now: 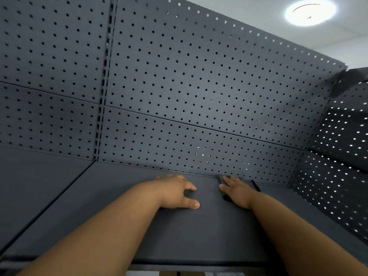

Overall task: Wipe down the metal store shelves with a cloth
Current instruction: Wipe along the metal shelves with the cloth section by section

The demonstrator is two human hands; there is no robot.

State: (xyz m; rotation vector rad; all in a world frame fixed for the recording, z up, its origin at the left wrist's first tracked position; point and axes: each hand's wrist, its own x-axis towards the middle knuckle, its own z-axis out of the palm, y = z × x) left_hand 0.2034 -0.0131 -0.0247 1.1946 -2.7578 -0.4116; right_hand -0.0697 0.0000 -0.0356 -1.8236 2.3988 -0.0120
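Both my hands lie flat at the far side of the shelf (pixel 189 232).
My left hand (pixel 177 193) is spread on bare metal. To its right, my right hand (pixel 237 191) presses straight fingers on the dark cloth (pixel 255 186), whose edges peek out.

A shop interior: dark metal gondola shelving (pixel 189 232) with a perforated pegboard back panel (pixel 199 86), slotted upright (pixel 104 76) at left, round ceiling lamp (pixel 310 13) far right.
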